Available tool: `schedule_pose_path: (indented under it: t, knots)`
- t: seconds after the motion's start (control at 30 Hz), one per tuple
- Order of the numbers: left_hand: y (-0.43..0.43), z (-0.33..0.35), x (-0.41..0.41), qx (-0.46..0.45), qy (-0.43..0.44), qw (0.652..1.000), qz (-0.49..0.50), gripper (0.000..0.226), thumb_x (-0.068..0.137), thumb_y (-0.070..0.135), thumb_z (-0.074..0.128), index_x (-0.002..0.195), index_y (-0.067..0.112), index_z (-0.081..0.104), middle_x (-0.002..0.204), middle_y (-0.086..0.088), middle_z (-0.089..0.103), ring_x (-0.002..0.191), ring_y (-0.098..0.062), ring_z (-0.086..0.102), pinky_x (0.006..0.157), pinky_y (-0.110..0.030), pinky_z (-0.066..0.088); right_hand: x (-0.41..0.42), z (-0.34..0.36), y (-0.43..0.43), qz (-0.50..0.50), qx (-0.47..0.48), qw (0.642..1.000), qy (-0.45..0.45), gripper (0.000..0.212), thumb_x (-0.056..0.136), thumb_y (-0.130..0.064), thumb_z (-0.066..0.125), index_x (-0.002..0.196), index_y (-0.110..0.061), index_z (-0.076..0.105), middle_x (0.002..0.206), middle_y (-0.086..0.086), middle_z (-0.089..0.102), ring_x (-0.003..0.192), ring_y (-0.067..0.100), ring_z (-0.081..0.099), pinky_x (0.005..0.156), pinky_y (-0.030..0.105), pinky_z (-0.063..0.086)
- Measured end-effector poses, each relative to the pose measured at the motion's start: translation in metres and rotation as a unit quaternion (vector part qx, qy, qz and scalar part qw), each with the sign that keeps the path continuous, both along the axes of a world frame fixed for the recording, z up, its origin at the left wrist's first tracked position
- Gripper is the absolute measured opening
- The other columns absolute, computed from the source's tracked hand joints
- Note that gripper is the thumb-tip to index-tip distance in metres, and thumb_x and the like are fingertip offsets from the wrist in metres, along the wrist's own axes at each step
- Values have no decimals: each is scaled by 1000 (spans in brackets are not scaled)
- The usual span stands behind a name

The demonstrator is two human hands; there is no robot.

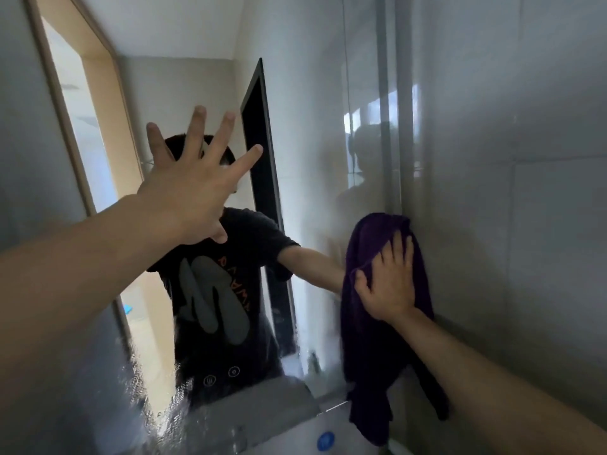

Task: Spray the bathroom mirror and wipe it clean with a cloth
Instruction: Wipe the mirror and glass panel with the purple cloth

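Note:
The bathroom mirror [312, 133] fills most of the view and reflects a person in a dark T-shirt. Wet droplets and streaks cover its lower left part. My right hand [387, 280] presses a purple cloth [368, 339] flat against the glass near the mirror's right edge; the cloth hangs down below the hand. My left hand [193, 178] is raised in front of the mirror with its fingers spread wide and holds nothing. No spray bottle is in sight.
A grey tiled wall [525, 192] adjoins the mirror on the right. The reflection shows a doorway with a light wooden frame [98, 126] and a dark door edge [262, 165]. A white surface with a round blue sticker [325, 441] lies below the mirror.

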State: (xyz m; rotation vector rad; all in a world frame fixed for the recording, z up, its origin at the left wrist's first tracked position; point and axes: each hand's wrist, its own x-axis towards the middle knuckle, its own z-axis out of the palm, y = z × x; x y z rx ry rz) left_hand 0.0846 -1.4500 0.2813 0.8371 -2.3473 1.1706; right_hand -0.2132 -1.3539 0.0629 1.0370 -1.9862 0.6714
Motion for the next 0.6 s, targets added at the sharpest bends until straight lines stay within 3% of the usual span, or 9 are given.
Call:
schedule_pose_path:
  t: [0.1,0.17,0.27,0.43,0.6]
  knots:
    - [8,-34,-8,-6,-33,997,-64,144,55,74,82,158,43,-15,167,-6,-30,154,-43,-21,114,-79,10,3,-12,-8,-3,-37,999,-25,60,82,-39,44,106,12,64,131,36,56,137,46,32,121,60,11]
    - [14,-70,-17,22,-68,994,-77,143,56,84,73,156,44,-21,165,-6,-36,151,-43,-29,116,-77,1,7,-23,-9,-2,-54,997,-50,58,82,-38,43,98,13,65,131,37,56,138,46,32,122,58,9]
    - [9,-111,-23,18,-99,994,-37,144,62,80,73,154,41,-30,159,-11,-45,145,-47,-39,114,-77,-5,10,-53,-8,4,-52,996,-72,59,83,-37,42,102,14,65,132,39,56,138,47,34,122,58,10]
    - [1,-114,-20,-7,-106,994,-15,152,59,71,82,153,37,-32,157,-13,-47,146,-49,-36,113,-78,-9,12,-79,-8,20,-72,992,-98,60,85,-35,41,114,13,62,136,36,55,140,45,32,122,59,8]
    - [2,-116,-22,-15,-106,994,-10,155,54,70,86,157,37,-25,161,-14,-41,147,-51,-32,111,-76,-14,56,-64,-31,-1,-144,971,-191,49,83,-32,41,101,6,64,136,33,56,145,42,26,122,60,5]
